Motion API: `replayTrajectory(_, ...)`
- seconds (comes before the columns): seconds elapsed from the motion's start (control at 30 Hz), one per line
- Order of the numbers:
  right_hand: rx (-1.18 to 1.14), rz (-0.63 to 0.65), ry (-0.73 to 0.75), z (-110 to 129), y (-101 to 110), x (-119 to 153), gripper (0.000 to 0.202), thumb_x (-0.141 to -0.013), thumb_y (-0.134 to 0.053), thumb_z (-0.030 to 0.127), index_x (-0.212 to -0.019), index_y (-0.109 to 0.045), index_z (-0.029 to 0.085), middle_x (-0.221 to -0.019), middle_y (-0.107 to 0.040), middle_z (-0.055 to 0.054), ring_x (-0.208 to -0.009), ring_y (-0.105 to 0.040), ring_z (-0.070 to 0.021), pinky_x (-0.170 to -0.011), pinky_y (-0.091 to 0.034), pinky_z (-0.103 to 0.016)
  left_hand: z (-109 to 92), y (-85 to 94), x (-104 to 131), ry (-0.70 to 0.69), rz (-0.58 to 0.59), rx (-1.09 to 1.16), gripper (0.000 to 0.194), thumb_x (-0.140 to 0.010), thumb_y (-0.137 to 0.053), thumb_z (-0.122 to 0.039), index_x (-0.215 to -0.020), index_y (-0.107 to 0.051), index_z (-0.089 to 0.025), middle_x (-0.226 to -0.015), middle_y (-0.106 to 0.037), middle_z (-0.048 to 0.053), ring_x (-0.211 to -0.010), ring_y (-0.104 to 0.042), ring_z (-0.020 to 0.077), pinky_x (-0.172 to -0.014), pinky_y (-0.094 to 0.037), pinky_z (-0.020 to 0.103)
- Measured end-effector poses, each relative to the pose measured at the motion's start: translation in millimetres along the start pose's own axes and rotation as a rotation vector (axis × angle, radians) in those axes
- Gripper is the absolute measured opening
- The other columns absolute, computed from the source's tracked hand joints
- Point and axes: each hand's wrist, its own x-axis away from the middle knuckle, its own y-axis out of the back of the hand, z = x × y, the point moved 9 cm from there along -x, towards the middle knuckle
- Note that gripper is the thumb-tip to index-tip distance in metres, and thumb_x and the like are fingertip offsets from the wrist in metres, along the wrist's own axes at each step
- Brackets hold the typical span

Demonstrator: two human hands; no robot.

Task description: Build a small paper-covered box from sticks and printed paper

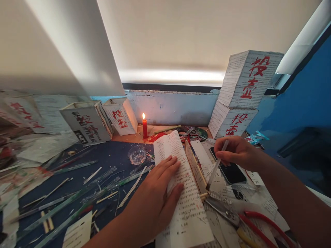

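Observation:
My left hand (164,187) lies spread on a printed paper sheet (184,206), its fingers pressing the sheet's left part. My right hand (232,151) pinches a translucent stick (217,165) between thumb and fingers. The stick slants down, its dark lower tip at a narrow card edge (195,167) that stands up along the sheet's right side. Small wooden pieces (204,196) lie by that tip. Red-handled scissors (232,215) rest just below, over more papers. A black phone (232,172) lies under and beside my right hand.
A lit red candle (144,129) stands behind the sheet, near a clear round dish (137,155). Paper-covered boxes with red characters stand at the left (119,119) and stacked at the right (249,81). Sticks, strips and scraps litter the dark table surface (110,151).

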Motion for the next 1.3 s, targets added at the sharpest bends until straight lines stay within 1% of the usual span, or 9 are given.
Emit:
replayTrajectory(0.2,0.059,-0.094,0.021,-2.1,11.8,-2.3,0.019,-0.088,-0.076,0.043,-0.084,-0.071,0.025,-0.062,-0.065,0.002,-0.055,-0.057,-0.015,-0.052,-0.046,-0.026,-0.1,-0.6,1.5,-0.008,-0.01,-0.002,0.048,-0.105,-0.047,-0.038,-0.151,-0.047,-0.023,-0.161,-0.048,0.009,-0.152,-0.041,0.0254,-0.124,-0.039,0.054)
replayTrajectory(0.33,0.099,-0.157,0.05,1.7,17.5,-3.2,0.018,-0.09,-0.074,0.043,-0.085,-0.071,0.026,-0.064,-0.065,0.002,-0.057,-0.054,-0.0148,-0.052,-0.044,-0.027,0.9,-1.7,0.3,-0.002,-0.006,-0.001,0.049,-0.105,-0.047,-0.038,-0.151,-0.046,-0.022,-0.162,-0.047,0.009,-0.152,-0.041,0.0253,-0.125,-0.038,0.053)
replayTrajectory(0.43,0.116,-0.176,0.066,4.1,19.0,-3.7,0.018,-0.091,-0.074,0.043,-0.086,-0.071,0.026,-0.064,-0.064,0.002,-0.057,-0.053,-0.015,-0.052,-0.043,-0.027,0.6,-1.5,-0.5,-0.009,-0.015,-0.005,0.049,-0.105,-0.047,-0.038,-0.151,-0.047,-0.022,-0.162,-0.047,0.009,-0.152,-0.041,0.0251,-0.125,-0.038,0.054)
replayTrajectory(0.63,0.117,-0.128,0.064,7.9,14.3,1.5,0.017,-0.09,-0.075,0.041,-0.084,-0.071,0.025,-0.064,-0.063,0.002,-0.057,-0.055,-0.0149,-0.052,-0.044,-0.027,-0.6,-0.6,-0.7,-0.017,-0.018,-0.017,0.048,-0.105,-0.047,-0.038,-0.15,-0.048,-0.021,-0.16,-0.049,0.011,-0.151,-0.043,0.0266,-0.123,-0.04,0.055)
replayTrajectory(0.8,0.109,-0.049,0.042,16.0,6.2,8.8,0.014,-0.089,-0.075,0.036,-0.082,-0.073,0.024,-0.06,-0.061,0.002,-0.053,-0.052,-0.0136,-0.05,-0.042,-0.026,-0.2,0.5,0.8,-0.018,-0.027,-0.021,0.048,-0.105,-0.047,-0.037,-0.15,-0.046,-0.021,-0.161,-0.049,0.011,-0.15,-0.043,0.0262,-0.123,-0.04,0.056)
replayTrajectory(0.9,0.097,-0.013,0.025,17.6,3.1,10.1,0.014,-0.089,-0.075,0.036,-0.081,-0.073,0.025,-0.059,-0.062,0.002,-0.053,-0.053,-0.0137,-0.049,-0.043,-0.025,-0.9,0.0,0.7,-0.019,-0.026,-0.023,0.048,-0.105,-0.048,-0.038,-0.15,-0.047,-0.021,-0.16,-0.049,0.011,-0.15,-0.043,0.0266,-0.123,-0.041,0.055)
replayTrajectory(1.1,0.067,-0.032,0.031,18.9,4.5,10.5,0.013,-0.086,-0.077,0.035,-0.079,-0.074,0.025,-0.057,-0.062,0.002,-0.051,-0.054,-0.0129,-0.047,-0.043,-0.024,-1.7,0.7,-1.4,-0.018,-0.019,-0.021,0.049,-0.105,-0.048,-0.038,-0.15,-0.047,-0.021,-0.16,-0.049,0.01,-0.151,-0.042,0.0266,-0.123,-0.04,0.054)
replayTrajectory(1.3,0.106,-0.032,0.028,14.2,3.6,8.7,0.015,-0.089,-0.076,0.038,-0.084,-0.073,0.024,-0.062,-0.065,0.001,-0.054,-0.056,-0.0138,-0.049,-0.045,-0.025,-1.3,0.6,-1.1,-0.019,-0.02,-0.016,0.049,-0.105,-0.047,-0.039,-0.15,-0.047,-0.021,-0.16,-0.05,0.011,-0.15,-0.043,0.0269,-0.123,-0.041,0.056)
